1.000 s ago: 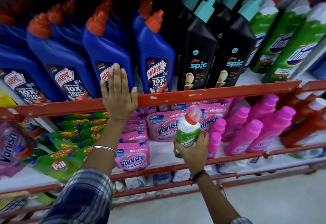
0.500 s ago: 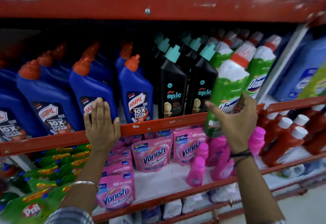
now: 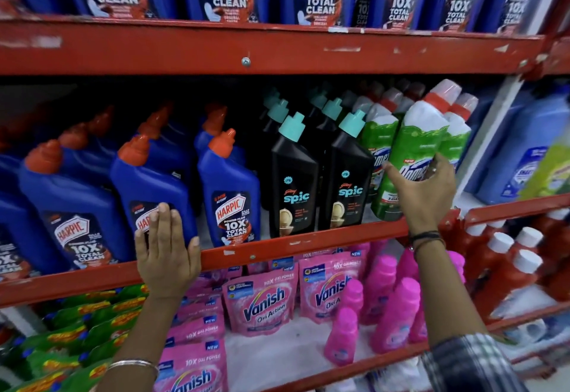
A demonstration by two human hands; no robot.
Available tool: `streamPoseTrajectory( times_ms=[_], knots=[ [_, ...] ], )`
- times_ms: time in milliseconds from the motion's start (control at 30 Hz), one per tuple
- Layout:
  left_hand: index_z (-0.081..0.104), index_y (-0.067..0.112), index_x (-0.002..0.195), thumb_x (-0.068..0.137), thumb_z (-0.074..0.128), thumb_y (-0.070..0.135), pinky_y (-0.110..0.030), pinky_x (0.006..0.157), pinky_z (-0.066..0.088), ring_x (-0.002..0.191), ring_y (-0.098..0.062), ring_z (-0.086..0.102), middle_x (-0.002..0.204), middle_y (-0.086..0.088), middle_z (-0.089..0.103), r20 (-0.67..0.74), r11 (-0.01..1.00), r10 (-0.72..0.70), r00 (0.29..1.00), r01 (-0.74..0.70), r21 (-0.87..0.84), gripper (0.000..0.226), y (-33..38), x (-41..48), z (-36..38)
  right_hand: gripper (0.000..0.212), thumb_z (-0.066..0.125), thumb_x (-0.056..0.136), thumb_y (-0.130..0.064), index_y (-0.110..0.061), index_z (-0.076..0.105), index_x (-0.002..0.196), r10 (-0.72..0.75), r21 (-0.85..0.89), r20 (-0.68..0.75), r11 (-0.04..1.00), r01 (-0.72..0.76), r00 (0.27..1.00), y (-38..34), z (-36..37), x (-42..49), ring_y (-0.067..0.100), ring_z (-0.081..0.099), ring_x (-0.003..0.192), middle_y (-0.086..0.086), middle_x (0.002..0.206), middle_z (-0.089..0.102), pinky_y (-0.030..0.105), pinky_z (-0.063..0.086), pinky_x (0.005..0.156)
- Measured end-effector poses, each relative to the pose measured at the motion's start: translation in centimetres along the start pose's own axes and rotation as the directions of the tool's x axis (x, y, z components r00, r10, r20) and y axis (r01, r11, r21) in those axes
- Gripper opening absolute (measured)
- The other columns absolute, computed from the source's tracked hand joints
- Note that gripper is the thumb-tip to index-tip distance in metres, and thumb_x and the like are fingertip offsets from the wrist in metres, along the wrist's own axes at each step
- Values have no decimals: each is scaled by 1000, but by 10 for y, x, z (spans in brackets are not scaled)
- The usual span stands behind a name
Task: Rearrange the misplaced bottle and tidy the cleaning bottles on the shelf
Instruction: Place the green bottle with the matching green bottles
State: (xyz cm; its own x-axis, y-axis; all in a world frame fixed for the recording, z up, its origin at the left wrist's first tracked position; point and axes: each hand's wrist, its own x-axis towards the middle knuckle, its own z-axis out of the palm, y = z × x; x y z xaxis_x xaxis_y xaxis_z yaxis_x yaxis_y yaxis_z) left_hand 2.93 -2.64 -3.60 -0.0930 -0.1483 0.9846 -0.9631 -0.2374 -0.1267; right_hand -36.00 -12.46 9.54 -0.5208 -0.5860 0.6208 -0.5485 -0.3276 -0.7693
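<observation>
head view: the right hand (image 3: pixel 424 194) is wrapped around the lower body of a green plastic domex bottle with a white shoulder and red-banded cap (image 3: pixel 415 151), gripping it at the label. the bottle leans slightly left, its base at the front edge of the middle red metal shelf (image 3: pixel 277 249), at the near end of the row of matching green bottles (image 3: pixel 381 132) on the right side. just left of it stand black spic bottles with teal caps (image 3: pixel 293 182). further left — blue harpic bottles with orange caps (image 3: pixel 229 188) fill the shelf. the left hand (image 3: pixel 165 253) lies open and flat, fingers together, palm over the shelf's front rail and fingertips (image 3: pixel 162 211) touching one blue bottle's label. below, pink vanish pouches (image 3: pixel 262 302) and pink plastic bottles (image 3: pixel 398 314) sit on the lower shelf, with green pril pouches (image 3: pixel 77 330) at far left and red bottles with white caps (image 3: pixel 505 265) at right. a checked sleeve (image 3: pixel 472 364) covers the right forearm — a metal bangle (image 3: pixel 132 364) circles the left wrist.
</observation>
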Motion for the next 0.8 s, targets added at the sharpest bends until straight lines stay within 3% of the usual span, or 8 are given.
streamPoseTrajectory(
  times_ms=[233,633,800],
  knots=[
    [21,-1,150,100,32,33,-39,121,2,148,-24,11,161,-11,12,0,1000,8,1000,-8,10,61,-2,0,2,85,74,60,-63,-12,50,124,-19,-4,22,1000,20,1000,3,17,3,25,58,104,8,118,60,43,52,82],
    [20,-1,150,101,29,34,-39,121,1,149,-24,9,161,-11,11,5,1000,10,1000,-10,28,61,-2,0,2,82,74,66,-57,-12,47,129,-8,-144,30,989,13,1000,20,26,-13,30,55,113,9,126,56,42,49,81],
    [19,0,151,101,30,34,-38,121,-3,149,-23,8,161,-10,10,30,999,-10,1000,9,50,61,2,4,-1,85,60,77,-63,-5,38,136,-16,-177,77,984,29,997,14,25,-24,36,51,118,18,131,49,47,50,82]
  ],
)
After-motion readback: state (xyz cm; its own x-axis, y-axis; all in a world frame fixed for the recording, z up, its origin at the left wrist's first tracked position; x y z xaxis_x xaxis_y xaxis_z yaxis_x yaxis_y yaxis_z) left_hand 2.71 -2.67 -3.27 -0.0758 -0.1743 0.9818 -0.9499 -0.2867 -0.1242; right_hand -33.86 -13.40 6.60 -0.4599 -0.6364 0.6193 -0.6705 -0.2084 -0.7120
